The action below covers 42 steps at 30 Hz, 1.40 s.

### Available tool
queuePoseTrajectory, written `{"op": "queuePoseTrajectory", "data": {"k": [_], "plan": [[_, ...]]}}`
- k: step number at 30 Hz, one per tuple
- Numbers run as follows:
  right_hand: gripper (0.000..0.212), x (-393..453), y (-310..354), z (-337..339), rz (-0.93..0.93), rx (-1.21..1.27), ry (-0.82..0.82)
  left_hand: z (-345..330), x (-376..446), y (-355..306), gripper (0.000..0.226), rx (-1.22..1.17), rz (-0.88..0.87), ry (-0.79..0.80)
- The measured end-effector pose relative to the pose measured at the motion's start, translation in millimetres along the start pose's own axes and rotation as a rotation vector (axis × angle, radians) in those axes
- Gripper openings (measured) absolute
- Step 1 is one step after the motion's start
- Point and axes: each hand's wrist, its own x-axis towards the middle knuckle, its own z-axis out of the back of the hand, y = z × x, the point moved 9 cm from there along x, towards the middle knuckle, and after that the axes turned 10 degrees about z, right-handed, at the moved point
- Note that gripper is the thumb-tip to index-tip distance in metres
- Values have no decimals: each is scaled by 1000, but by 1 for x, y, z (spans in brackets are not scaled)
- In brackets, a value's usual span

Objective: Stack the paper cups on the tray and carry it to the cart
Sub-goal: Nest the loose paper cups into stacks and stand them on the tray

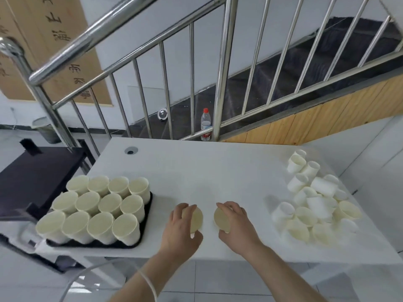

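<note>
A black tray (142, 240) at the table's left front carries several upright white paper cups (96, 203) packed in rows. My left hand (181, 229) grips one paper cup (197, 217) just right of the tray, its mouth facing inward. My right hand (236, 225) grips another paper cup (221, 217) beside it, mouth facing the first. A loose pile of paper cups (314, 205) lies at the table's right side, some upright and some tipped over.
The white table (207, 171) has a cable hole (130, 150) at its back left. A black cart (37, 177) stands to the left of the table. A steel stair railing (226, 68) rises behind, with a water bottle (205, 125) at its foot.
</note>
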Motion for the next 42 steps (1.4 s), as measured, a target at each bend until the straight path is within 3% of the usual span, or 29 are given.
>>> {"op": "queuePoseTrajectory", "data": {"k": [5, 16, 27, 35, 42], "plan": [[73, 16, 56, -35, 108, 27, 64, 34, -9, 46, 65, -41, 39, -66], [71, 81, 180, -91, 235, 128, 16, 139, 8, 168, 63, -87, 90, -254], [69, 111, 223, -138, 217, 121, 67, 148, 32, 234, 68, -34, 76, -135], [75, 118, 214, -166, 181, 38, 224, 124, 41, 253, 79, 155, 154, 117], [71, 122, 207, -180, 159, -50, 273, 120, 41, 255, 66, 253, 181, 167]]}}
